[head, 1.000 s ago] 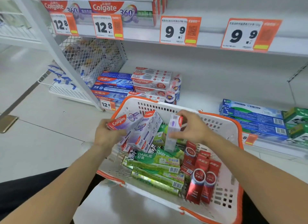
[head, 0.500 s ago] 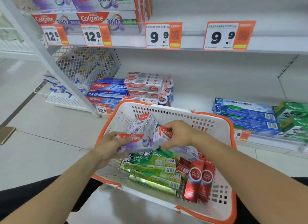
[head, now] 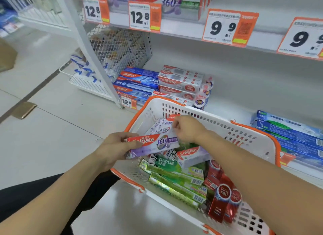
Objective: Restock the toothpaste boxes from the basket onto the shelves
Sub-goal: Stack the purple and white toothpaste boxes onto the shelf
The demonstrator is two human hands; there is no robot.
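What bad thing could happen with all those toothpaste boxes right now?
1. The left hand grips the purple Colgate 360 box near one end, so it might tip and drop.
2. The right hand is pulling at another box leaning against the basket wall; loose boxes could slide.
3. The red boxes stand on end and look easy to knock over.

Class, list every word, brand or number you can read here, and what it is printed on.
"Colgate 360": purple box in left hand
"DARLIE": green box in basket
"12.8": shelf price tag
"9.9": shelf price tag
Small tag print: blurred.
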